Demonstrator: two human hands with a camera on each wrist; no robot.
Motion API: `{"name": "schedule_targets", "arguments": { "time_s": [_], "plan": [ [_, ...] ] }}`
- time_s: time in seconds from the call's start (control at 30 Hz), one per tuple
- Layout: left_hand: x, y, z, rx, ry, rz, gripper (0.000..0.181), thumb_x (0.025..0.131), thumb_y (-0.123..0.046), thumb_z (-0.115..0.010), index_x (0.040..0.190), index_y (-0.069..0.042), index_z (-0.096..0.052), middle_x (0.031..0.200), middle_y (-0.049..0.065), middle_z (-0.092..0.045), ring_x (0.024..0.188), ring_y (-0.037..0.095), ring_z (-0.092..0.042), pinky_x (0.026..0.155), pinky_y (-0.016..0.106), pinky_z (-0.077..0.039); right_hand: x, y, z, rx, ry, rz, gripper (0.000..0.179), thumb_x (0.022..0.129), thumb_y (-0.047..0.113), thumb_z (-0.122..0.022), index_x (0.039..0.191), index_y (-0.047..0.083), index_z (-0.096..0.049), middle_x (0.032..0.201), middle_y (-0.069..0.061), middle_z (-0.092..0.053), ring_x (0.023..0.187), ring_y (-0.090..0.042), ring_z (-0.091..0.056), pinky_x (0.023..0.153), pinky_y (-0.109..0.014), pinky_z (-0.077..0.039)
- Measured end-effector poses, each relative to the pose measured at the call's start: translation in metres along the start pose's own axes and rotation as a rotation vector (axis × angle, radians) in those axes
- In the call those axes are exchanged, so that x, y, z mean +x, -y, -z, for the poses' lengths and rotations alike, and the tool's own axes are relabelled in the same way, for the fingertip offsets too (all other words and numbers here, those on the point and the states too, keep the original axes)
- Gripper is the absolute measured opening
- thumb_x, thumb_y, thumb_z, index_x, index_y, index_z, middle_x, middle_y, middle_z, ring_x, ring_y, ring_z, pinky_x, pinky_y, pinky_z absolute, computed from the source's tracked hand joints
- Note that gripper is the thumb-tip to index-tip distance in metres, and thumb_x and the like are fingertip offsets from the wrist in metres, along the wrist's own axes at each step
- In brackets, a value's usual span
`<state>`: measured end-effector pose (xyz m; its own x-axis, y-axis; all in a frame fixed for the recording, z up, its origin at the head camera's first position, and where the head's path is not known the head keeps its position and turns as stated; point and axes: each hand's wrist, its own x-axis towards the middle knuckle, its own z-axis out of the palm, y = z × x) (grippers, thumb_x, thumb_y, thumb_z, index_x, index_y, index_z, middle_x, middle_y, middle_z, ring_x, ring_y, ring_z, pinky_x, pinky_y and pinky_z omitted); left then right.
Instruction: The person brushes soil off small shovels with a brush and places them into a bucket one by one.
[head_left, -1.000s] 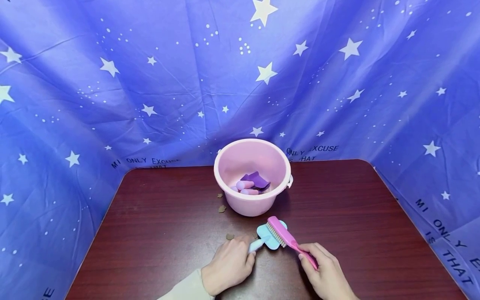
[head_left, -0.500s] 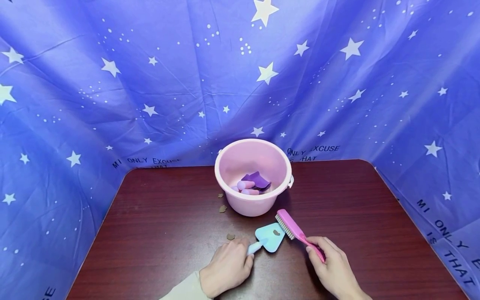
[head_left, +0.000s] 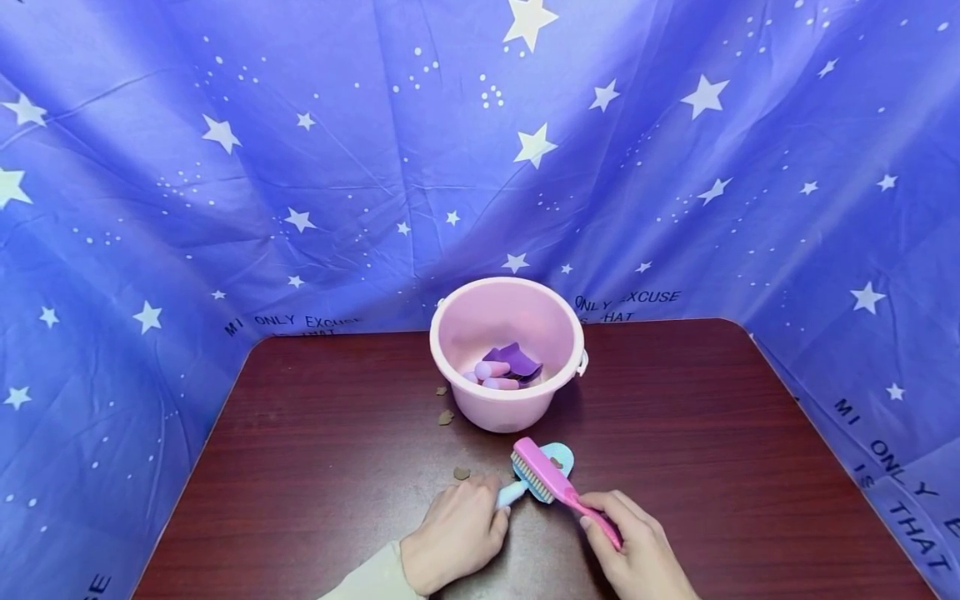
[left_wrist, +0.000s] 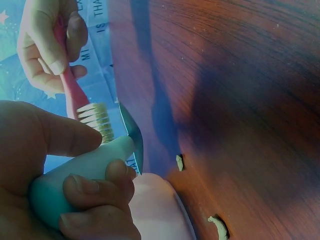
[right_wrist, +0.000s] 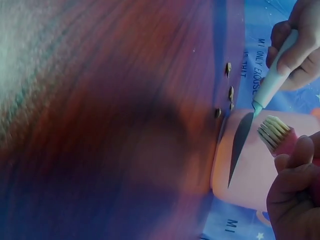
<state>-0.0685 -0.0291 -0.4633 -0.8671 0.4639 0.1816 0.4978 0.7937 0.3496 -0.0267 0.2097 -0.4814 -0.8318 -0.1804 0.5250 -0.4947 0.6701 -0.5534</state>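
Note:
My left hand (head_left: 459,529) grips the pale handle of a small light-blue trowel (head_left: 564,451), its blade pointing away to the right. In the left wrist view the thumb and fingers wrap the trowel handle (left_wrist: 85,175). My right hand (head_left: 633,537) holds a pink scrubbing brush (head_left: 547,468) by its handle, bristles facing the blade. The brush head lies across the blade near the handle and hides part of it. A brown flake (head_left: 556,462) shows on the blade beside the brush. In the right wrist view the bristles (right_wrist: 273,134) are close beside the blade (right_wrist: 241,145).
A pink bucket (head_left: 441,360) stands just beyond the trowel, with purple pieces (head_left: 517,362) and pink-handled things (head_left: 492,369) inside. Several brown flakes (head_left: 446,417) lie on the dark wooden table (head_left: 315,433) left of the bucket. A blue star-printed cloth (head_left: 337,167) surrounds the table's back and sides.
The brush first shifted right off the blade, baring the brown flake, then came back left over the blade near its handle. The left hand and bucket stay nearly where they were.

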Motion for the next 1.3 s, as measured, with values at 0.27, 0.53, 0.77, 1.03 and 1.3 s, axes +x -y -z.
{"name": "schedule_targets", "arguments": {
  "time_s": [0.27,0.53,0.77,1.03,1.3],
  "plan": [
    [-0.001,0.000,0.001,-0.001,-0.002,-0.006,0.024,0.081,-0.021,-0.066,0.070,-0.018,-0.045,0.064,-0.006,-0.044,0.052,0.014,-0.049,0.043,0.029,-0.035,-0.004,-0.004,-0.006,0.018,0.004,0.040,0.024,0.082,0.006,-0.071,0.103,0.017,-0.067,0.088,0.009,-0.061,0.075,0.001,-0.051,0.069,-0.016,-0.039],
    [-0.001,0.001,0.002,-0.015,0.005,-0.007,0.023,0.081,-0.021,-0.066,0.069,-0.018,-0.046,0.063,-0.006,-0.044,0.053,0.013,-0.049,0.044,0.030,-0.036,-0.004,-0.013,-0.006,-0.008,0.008,0.040,0.033,0.075,-0.003,-0.073,0.101,0.015,-0.066,0.091,0.011,-0.060,0.076,0.000,-0.051,0.070,-0.015,-0.039],
    [-0.003,0.001,0.002,0.005,-0.002,-0.012,0.023,0.081,-0.022,-0.067,0.069,-0.017,-0.047,0.063,-0.006,-0.046,0.055,0.016,-0.053,0.044,0.031,-0.037,-0.005,-0.021,-0.006,-0.030,-0.030,0.021,0.038,0.070,-0.007,-0.075,0.099,0.016,-0.066,0.086,0.015,-0.052,0.071,0.001,-0.045,0.063,-0.014,-0.034],
    [-0.005,0.002,0.004,-0.006,0.002,-0.007,0.022,0.081,-0.022,-0.067,0.070,-0.018,-0.048,0.063,-0.007,-0.045,0.053,0.017,-0.053,0.044,0.032,-0.037,-0.003,-0.027,-0.006,-0.030,-0.036,-0.006,0.039,0.071,-0.008,-0.074,0.100,0.016,-0.066,0.088,0.013,-0.057,0.073,0.000,-0.050,0.065,-0.017,-0.039],
    [-0.009,0.005,0.005,-0.015,0.011,0.005,0.024,0.080,-0.021,-0.067,0.068,-0.018,-0.046,0.063,-0.007,-0.044,0.052,0.016,-0.051,0.044,0.032,-0.036,-0.001,-0.031,-0.001,-0.060,-0.036,-0.062,0.036,0.073,-0.006,-0.074,0.100,0.017,-0.067,0.091,0.013,-0.061,0.076,-0.002,-0.054,0.069,-0.017,-0.041]
  ]
}}
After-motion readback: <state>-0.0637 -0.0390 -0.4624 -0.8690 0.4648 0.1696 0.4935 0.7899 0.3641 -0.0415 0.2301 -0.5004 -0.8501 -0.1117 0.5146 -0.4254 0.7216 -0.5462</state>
